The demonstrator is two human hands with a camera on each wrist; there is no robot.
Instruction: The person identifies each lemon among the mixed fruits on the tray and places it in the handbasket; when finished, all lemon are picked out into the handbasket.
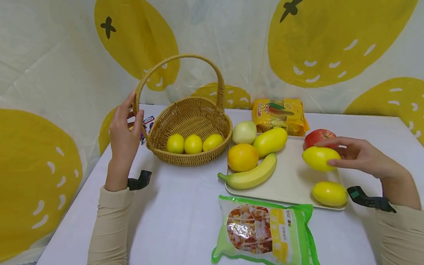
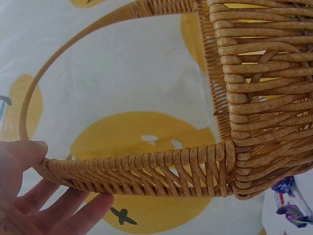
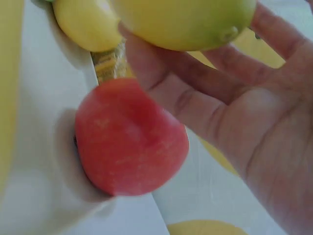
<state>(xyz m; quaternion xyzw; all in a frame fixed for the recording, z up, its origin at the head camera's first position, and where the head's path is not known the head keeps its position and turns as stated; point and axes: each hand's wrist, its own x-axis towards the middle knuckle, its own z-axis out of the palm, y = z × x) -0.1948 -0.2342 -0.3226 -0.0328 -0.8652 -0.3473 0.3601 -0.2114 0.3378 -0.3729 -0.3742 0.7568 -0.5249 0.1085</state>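
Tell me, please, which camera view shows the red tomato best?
The right wrist view: the red tomato fills the frame, resting on the tray edge. The head view shows it small, partly behind the right hand. The left wrist view does not show it.

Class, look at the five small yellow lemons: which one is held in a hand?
The lemon above the tray, pinched by the right hand. Three others lie in the basket; one rests on the tray's near corner.

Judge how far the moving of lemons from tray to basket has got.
Done: three lemons lie in the basket. In hand: the right hand grips a fourth lemon above the tray; the left hand steadies the basket handle. Left: one lemon on the tray.
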